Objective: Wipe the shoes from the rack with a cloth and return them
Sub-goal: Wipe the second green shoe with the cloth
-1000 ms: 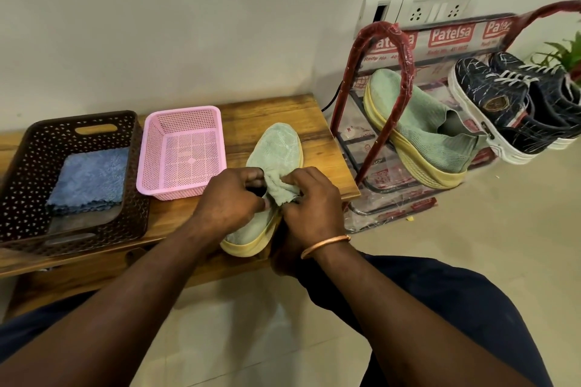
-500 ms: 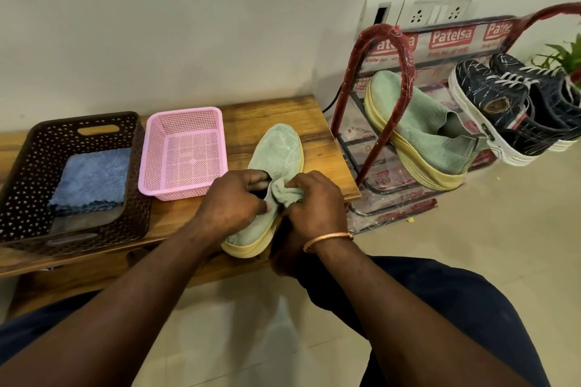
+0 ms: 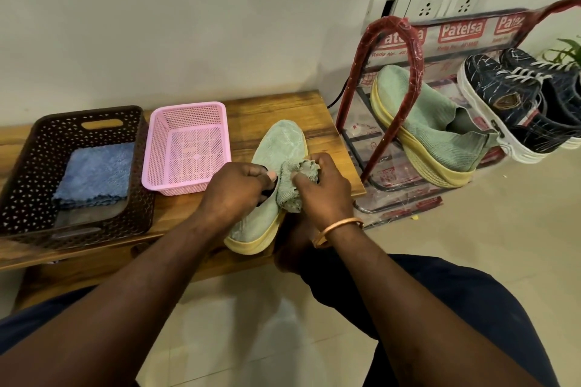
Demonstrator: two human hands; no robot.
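Observation:
A pale green knit shoe (image 3: 276,151) with a yellow sole lies on the wooden bench (image 3: 276,110), toe pointing away from me. My left hand (image 3: 235,188) grips its collar, fingers hooked into the opening. My right hand (image 3: 323,188) holds a bunched grey-green cloth (image 3: 294,179) against the shoe's right side near the opening. The matching green shoe (image 3: 440,129) leans on the red-framed shoe rack (image 3: 405,44) to the right.
An empty pink mesh basket (image 3: 188,122) and a dark brown basket (image 3: 28,166) holding a folded blue cloth (image 3: 94,170) stand left of the shoe. A pair of dark blue sneakers (image 3: 509,97) sits on the rack's right. Tiled floor lies below.
My right hand has shifted the bunched cloth slightly along the shoe's side by the opening. My left hand keeps its hold on the collar. The shoe has barely moved.

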